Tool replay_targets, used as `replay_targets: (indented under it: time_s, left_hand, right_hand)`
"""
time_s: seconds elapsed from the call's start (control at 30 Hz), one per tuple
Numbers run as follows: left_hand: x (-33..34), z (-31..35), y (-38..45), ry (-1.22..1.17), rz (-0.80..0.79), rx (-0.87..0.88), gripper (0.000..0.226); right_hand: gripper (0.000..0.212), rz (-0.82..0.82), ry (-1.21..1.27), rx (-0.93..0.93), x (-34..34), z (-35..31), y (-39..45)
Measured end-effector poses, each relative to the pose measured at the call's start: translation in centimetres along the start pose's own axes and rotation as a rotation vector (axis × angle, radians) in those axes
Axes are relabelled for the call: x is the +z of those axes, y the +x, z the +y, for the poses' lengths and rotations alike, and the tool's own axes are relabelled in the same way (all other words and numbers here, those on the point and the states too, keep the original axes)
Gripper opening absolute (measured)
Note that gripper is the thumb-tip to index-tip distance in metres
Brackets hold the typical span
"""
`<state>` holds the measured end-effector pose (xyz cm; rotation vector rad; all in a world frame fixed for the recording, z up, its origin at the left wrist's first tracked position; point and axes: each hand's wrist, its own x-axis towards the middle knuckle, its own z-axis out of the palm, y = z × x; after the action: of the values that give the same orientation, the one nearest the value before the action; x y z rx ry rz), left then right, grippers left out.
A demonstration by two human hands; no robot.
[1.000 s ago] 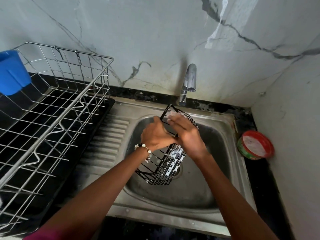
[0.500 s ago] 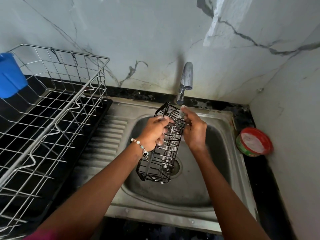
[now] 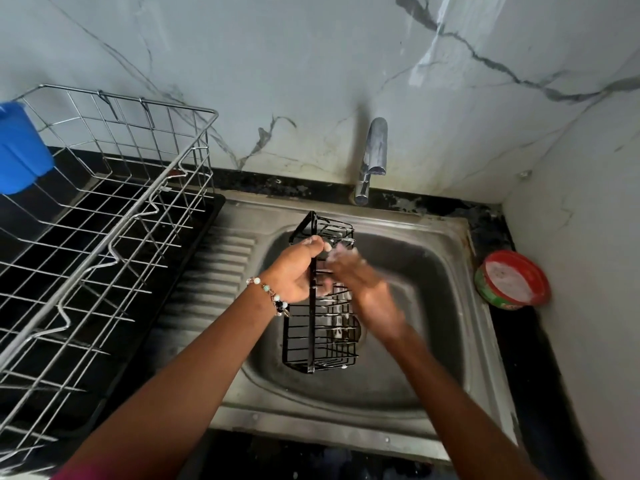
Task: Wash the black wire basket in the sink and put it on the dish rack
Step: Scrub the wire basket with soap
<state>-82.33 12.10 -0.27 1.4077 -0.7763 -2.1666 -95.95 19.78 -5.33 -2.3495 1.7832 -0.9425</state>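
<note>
The black wire basket point(image 3: 320, 303) is held on end over the bowl of the sink point(image 3: 433, 341), at the centre of the frame, presumably so that suds and water fall into the basin. The grip of the left hand point(image 3: 294, 268) is clamped on a black corner wire, steadying it. The right hand point(image 3: 360, 282) is blurred and foamy against the wires; whether its grip is closed cannot be told. The dish rack point(image 3: 114, 237) waits at the left on the counter point(image 3: 519, 358). On the red-rimmed tub point(image 3: 512, 282) at the right no writing can be read
</note>
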Motion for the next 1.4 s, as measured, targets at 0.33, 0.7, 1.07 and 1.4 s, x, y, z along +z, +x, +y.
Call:
replay_targets:
  time_s: [0.33,0.7,1.07,1.4]
  left_hand:
    - [0.2,0.4,0.5,-0.034,0.033,0.094,0.017]
    - [-0.1,0.0,1.3,-0.176,0.06,0.096,0.035]
    - [-0.7,0.0,1.7,-0.362,0.07,0.126,0.035]
    - [-0.1,0.1,2.4,-0.508,0.154,0.165,0.035]
  right_hand:
    - [0.051,0.139,-0.038,0.167,1.1,-1.5,2.7]
    - [0.062,0.051,-0.087,0.292,0.3,-0.1,2.4]
    - [0.081,0.083,-0.035,0.356,-0.2,0.7,0.3]
    - [0.061,-0.043,0.037,0.071,-0.2,-1.2,-0.1]
